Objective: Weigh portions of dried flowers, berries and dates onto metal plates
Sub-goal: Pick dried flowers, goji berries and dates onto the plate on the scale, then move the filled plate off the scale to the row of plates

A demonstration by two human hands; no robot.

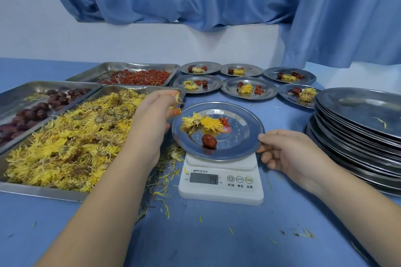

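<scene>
A round metal plate [238,136] sits on a white digital scale [221,182] in the middle of the table. On it lie yellow dried flowers [200,123], a few red berries [224,121] and one dark red date [209,141]. My right hand [282,154] pinches the plate's right rim. My left hand [155,115] hovers by the plate's left edge, over the corner of the flower tray [43,190], and pinches a few yellow petals between its fingertips.
Trays of dates [13,97] and red berries [138,66] stand at the left and back. Several filled plates [230,90] line the back. A tall stack of empty plates [358,136] stands on the right. Loose petals litter the blue tabletop [206,234].
</scene>
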